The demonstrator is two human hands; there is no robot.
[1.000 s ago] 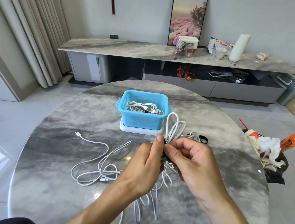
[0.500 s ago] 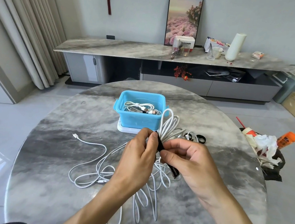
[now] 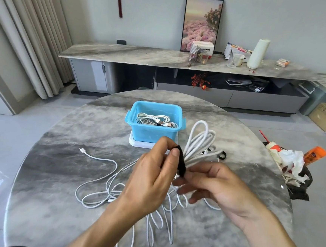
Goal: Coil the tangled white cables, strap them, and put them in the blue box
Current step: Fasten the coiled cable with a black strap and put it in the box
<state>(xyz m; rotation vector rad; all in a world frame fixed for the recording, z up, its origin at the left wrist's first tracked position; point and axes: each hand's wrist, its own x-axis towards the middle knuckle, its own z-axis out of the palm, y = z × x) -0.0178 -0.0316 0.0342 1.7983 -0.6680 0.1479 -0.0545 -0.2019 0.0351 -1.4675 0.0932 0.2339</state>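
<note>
A coiled white cable (image 3: 199,144) is held up above the round marble table (image 3: 59,173), its loops pointing up and right. A black strap (image 3: 180,161) wraps its middle. My left hand (image 3: 153,179) pinches the strap's top end and the coil between thumb and fingers. My right hand (image 3: 217,187) is just to the right, fingers loosely curled by the strap's lower end, where contact is unclear. The blue box (image 3: 154,126) stands behind on a white lid and holds strapped white cables. A loose tangled white cable (image 3: 97,188) lies on the table below my hands.
Spare black straps (image 3: 222,155) lie on the table right of the box. A rubbish pile with an orange bottle (image 3: 315,155) sits off the table's right edge. A long marble sideboard (image 3: 144,55) with clutter stands against the far wall.
The coil has tilted right and risen. My right hand has loosened and dropped away from the strap's top, while my left hand keeps pinching it. The view has shifted a little.
</note>
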